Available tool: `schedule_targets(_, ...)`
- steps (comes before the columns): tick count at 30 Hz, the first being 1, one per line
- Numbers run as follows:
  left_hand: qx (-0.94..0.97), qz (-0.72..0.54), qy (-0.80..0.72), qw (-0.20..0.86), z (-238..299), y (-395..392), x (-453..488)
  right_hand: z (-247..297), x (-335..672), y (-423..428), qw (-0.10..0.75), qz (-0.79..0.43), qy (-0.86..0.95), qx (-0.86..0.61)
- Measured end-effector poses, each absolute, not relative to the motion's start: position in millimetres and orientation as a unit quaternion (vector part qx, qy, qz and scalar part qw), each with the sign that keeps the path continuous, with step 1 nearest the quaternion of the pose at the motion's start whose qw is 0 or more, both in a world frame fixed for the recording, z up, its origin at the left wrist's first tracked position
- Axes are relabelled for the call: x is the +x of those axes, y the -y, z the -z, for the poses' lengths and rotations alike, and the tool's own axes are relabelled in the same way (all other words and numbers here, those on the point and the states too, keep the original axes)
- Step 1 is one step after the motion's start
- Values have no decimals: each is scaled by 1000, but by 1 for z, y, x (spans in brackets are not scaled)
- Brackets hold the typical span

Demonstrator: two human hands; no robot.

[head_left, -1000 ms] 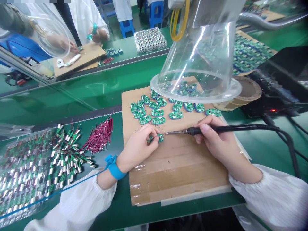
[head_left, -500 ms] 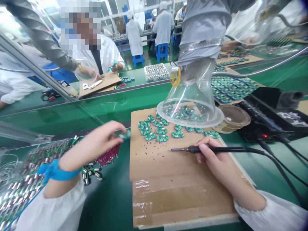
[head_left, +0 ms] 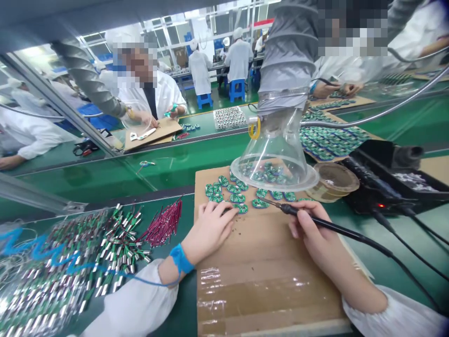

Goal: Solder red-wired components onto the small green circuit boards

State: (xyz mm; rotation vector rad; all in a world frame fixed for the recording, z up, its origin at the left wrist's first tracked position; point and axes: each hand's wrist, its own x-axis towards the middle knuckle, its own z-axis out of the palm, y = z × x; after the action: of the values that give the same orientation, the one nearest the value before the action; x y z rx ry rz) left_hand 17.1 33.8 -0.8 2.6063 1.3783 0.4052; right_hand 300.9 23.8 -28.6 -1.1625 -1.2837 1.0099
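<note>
- Grip of the right hand (head_left: 312,229): fingers pressed together around the black handle of a soldering iron (head_left: 326,224), like holding a pen.
- Iron tip (head_left: 269,202): thin metal, pointing at a small green circuit board (head_left: 241,208), close by, touching or not too hard to tell.
- Left hand (head_left: 210,231): fingers curved and spread, tips right beside that board, pinch or no pinch hard to tell.
- Spot of that board: on a taped cardboard sheet (head_left: 259,262), just below more green boards (head_left: 224,189).
- Left wrist: blue strap (head_left: 180,258) with a thin blue cord (head_left: 140,281).
- Left of the cardboard: red wires (head_left: 164,224), shiny-ended wires (head_left: 121,245).
- Above the boards: clear plastic hood (head_left: 275,159).
- Far right: black soldering station (head_left: 379,187) with a red light.
- Tiny marks on the boards: too small to read.
</note>
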Motion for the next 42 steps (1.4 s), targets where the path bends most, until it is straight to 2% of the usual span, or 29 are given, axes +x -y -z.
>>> schedule_targets(8, 909, -173, -336, 174, -5, -24, 16, 12, 294, -21, 513, -366, 613, -477)
schedule_targets(12, 782, -235, -565, 120, -15, -50, -45, 16, 294, -20, 480, -318, 677, -459)
schedule_targets(15, 688, -190, -694, 93, -13, -72, -99, 28, 296, -20, 459, -312, 692, -461)
schedule_targets(19, 679, -163, -703, 133, 1, -85, -123, 42, 301, -20, 419, -304, 712, -474)
schedule_targets(24, 661, -174, -710, 169, 8, -89, -115, 38, 300, -22, 412, -278, 726, -475)
schedule_targets(33, 641, -253, -707, 158, -28, -84, -126, 22, 297, -19, 410, -226, 751, -465)
schedule_targets(35, 640, -275, -680, 229, -38, -76, -111, 19, 294, -19, 403, -243, 767, -436)
schedule_targets(37, 645, -277, -607, 373, -43, -64, -85, 19, 289, -18, 390, -261, 784, -407)
schedule_targets(39, 652, -242, -507, 509, -40, -49, -54, 25, 283, -18, 370, -266, 807, -376)
schedule_targets(42, 648, -183, -409, 616, -25, -28, -18, 35, 271, -15, 342, -284, 832, -330)
